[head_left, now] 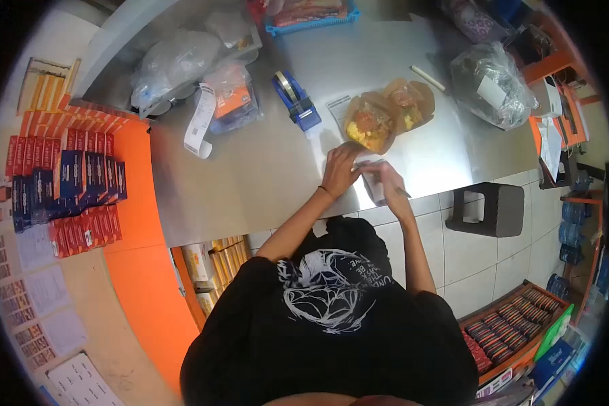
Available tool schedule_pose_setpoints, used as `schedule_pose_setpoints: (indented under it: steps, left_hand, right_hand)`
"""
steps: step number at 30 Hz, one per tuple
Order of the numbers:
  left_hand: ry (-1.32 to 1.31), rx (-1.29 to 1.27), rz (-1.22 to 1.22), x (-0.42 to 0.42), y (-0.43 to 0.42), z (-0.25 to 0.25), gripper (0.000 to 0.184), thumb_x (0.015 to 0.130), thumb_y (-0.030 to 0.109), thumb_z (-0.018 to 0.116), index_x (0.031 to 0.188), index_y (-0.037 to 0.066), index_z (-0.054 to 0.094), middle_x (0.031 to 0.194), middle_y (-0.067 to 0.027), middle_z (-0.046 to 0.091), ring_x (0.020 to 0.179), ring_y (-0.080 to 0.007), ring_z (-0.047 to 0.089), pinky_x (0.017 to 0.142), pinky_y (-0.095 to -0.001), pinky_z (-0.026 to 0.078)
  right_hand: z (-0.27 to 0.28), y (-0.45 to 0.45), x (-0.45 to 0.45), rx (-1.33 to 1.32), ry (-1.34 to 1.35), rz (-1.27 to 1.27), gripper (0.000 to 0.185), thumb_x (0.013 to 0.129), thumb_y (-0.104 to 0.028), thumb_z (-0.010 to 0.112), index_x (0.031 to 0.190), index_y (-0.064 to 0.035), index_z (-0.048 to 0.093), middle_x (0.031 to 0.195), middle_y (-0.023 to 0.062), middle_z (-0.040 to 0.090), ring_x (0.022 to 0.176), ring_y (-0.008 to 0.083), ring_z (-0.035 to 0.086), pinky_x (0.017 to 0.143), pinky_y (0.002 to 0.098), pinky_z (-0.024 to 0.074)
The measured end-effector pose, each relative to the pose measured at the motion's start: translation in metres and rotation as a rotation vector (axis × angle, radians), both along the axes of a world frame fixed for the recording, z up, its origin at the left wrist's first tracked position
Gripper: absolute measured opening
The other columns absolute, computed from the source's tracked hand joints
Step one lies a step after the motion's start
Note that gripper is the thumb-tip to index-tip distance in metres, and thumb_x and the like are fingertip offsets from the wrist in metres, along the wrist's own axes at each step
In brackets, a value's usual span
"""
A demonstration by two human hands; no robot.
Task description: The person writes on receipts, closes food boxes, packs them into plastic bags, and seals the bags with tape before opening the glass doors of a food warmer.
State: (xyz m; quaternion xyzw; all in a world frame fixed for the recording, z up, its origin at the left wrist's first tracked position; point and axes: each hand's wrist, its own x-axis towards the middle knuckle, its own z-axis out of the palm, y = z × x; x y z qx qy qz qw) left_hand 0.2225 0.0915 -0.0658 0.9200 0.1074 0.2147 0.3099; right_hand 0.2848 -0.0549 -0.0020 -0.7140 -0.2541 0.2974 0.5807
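An open brown food box (371, 125), filled with yellow and reddish-brown food, sits on the counter (243, 183) just beyond the person's hands. The left hand (342, 166) is at the near end of the box, its forearm slanting up from the lower left, back of the hand upward and fingers bent; whether they grip anything I cannot tell. The right hand (391, 181) is just nearer than the box and slightly to its right, its forearm rising steeply and the hand turned in toward the left one; its fingers are blurred, so I cannot tell whether they are closed on anything. A thin pale slip (373, 188), too unclear to identify, shows between the hands. A second box (407, 105) of food stands at the box's right. Left of the box is a blue tape dispenser (296, 101); farther right lies a clear plastic bag (497, 88).
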Motion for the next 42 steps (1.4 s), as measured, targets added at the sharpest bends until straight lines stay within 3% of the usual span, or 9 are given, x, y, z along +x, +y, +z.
schedule_pose_setpoints:
  steps: [2,4,14,21,28,31,32,36,42]
  left_hand:
    - [0.108,0.034,0.011,0.004,-0.001,-0.009,0.038,0.076,0.022,0.066,0.112,0.011,0.057,0.117,-0.0069,0.054,0.12,-0.024,0.042,0.099,-0.0426,0.028]
    - [0.173,0.103,0.075,0.001,-0.002,-0.027,0.05,0.073,0.028,0.069,0.118,0.013,0.055,0.129,-0.0027,0.047,0.131,-0.0213,0.031,0.106,-0.0457,0.018]
    - [0.312,0.263,0.099,-0.03,-0.001,-0.02,0.048,0.087,0.044,0.049,0.123,0.012,0.051,0.132,-0.0021,0.046,0.134,-0.022,0.027,0.108,-0.0501,0.011]
    - [0.363,0.235,0.104,-0.034,-0.005,-0.01,0.047,0.089,0.044,0.045,0.125,0.014,0.049,0.131,-0.003,0.048,0.134,-0.0216,0.027,0.108,-0.0511,0.011]
    - [0.232,0.244,0.117,-0.035,-0.006,-0.01,0.045,0.09,0.044,0.044,0.129,0.021,0.046,0.138,0.0015,0.041,0.133,-0.0218,0.028,0.108,-0.0496,0.009]
    - [0.252,0.228,0.105,-0.035,-0.005,-0.008,0.046,0.09,0.044,0.043,0.13,0.021,0.045,0.139,0.0023,0.039,0.133,-0.0222,0.027,0.108,-0.0492,0.008]
    - [0.265,0.223,0.103,-0.034,-0.005,-0.007,0.047,0.09,0.045,0.043,0.131,0.021,0.044,0.139,0.0023,0.039,0.134,-0.0223,0.027,0.108,-0.0492,0.008]
    - [0.277,0.19,0.088,-0.034,-0.002,-0.003,0.048,0.09,0.045,0.044,0.131,0.021,0.044,0.139,0.0023,0.039,0.134,-0.0226,0.026,0.108,-0.0501,0.008]
    - [0.267,0.143,0.08,-0.035,0.001,-0.005,0.052,0.088,0.048,0.045,0.131,0.019,0.045,0.14,0.0018,0.038,0.134,-0.0231,0.025,0.108,-0.0515,0.008]
  right_hand:
    - [-0.04,0.018,0.013,0.12,0.006,0.078,0.055,0.099,-0.043,0.027,0.103,-0.0029,0.064,0.107,0.009,0.057,0.098,0.0197,0.051,0.084,0.0278,0.0402]
    - [-0.037,0.038,0.022,0.099,0.103,0.11,0.058,0.098,-0.046,0.024,0.106,-0.0034,0.064,0.112,0.0092,0.056,0.099,0.0201,0.051,0.085,0.0284,0.0399]
    - [-0.056,0.055,0.022,0.132,0.121,0.114,0.064,0.097,-0.049,0.019,0.118,-0.0014,0.057,0.127,0.0136,0.05,0.117,0.0243,0.044,0.102,0.0322,0.0273]
    - [-0.064,0.071,0.028,0.058,0.062,0.062,0.057,0.096,-0.049,0.023,0.129,-0.0105,0.049,0.091,0.0085,0.052,0.087,0.016,0.053,0.079,0.0271,0.0437]
    - [-0.057,0.084,0.055,0.14,0.244,-0.069,0.055,0.096,-0.047,0.028,0.125,-0.0071,0.052,0.099,0.0067,0.053,0.072,0.0114,0.046,0.057,0.0202,0.0407]
    - [-0.076,0.092,0.07,0.028,0.006,-0.157,0.054,0.095,-0.045,0.032,0.097,-0.0026,0.065,0.072,0.0038,0.06,0.055,0.0123,0.05,0.048,0.023,0.0373]
    - [-0.071,0.094,0.069,0.046,0.008,-0.201,0.05,0.096,-0.038,0.036,0.082,0.0005,0.064,0.068,0.0075,0.062,0.059,0.0132,0.053,0.053,0.0258,0.0414]
    - [-0.065,0.099,0.069,0.06,-0.216,-0.113,0.036,0.092,-0.024,0.045,0.074,0.0037,0.059,0.067,0.0147,0.061,0.066,0.0195,0.059,0.065,0.0321,0.0443]
    - [-0.067,0.114,0.076,-0.063,-0.415,-0.09,0.029,0.089,-0.019,0.044,0.078,0.003,0.059,0.072,0.0182,0.062,0.067,0.0321,0.06,0.065,0.0358,0.0459]
